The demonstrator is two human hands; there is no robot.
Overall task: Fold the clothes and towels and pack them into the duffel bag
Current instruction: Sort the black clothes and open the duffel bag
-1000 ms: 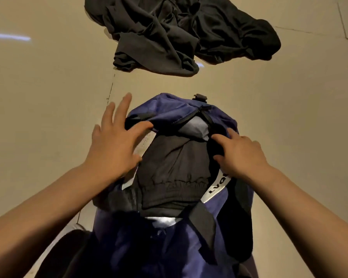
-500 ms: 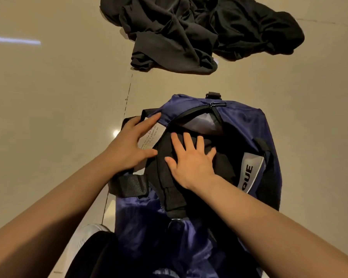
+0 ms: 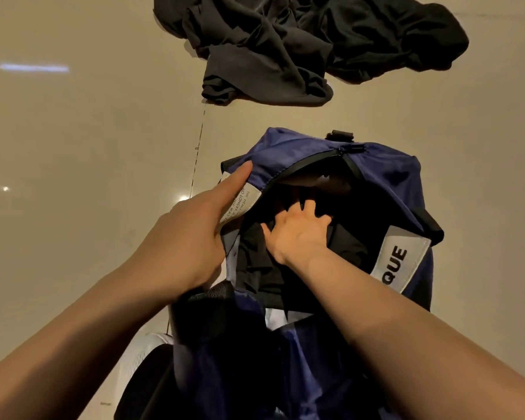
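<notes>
Packing step: right hand [image 3: 297, 234], fingers spread flat, pressing black folded garment [image 3: 264, 268] into duffel bag [image 3: 385, 189] at center. Left hand [image 3: 194, 234] gripping bag rim. Next: reaching for clothes pile [image 3: 300, 47] lying at 12 o'clock, needing folding.

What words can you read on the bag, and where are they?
"QUE": big black letters on the white strap label on the blue duffel bag; the word's start is hidden.
White tag under the left hand: small print, too blurred to read.
</notes>
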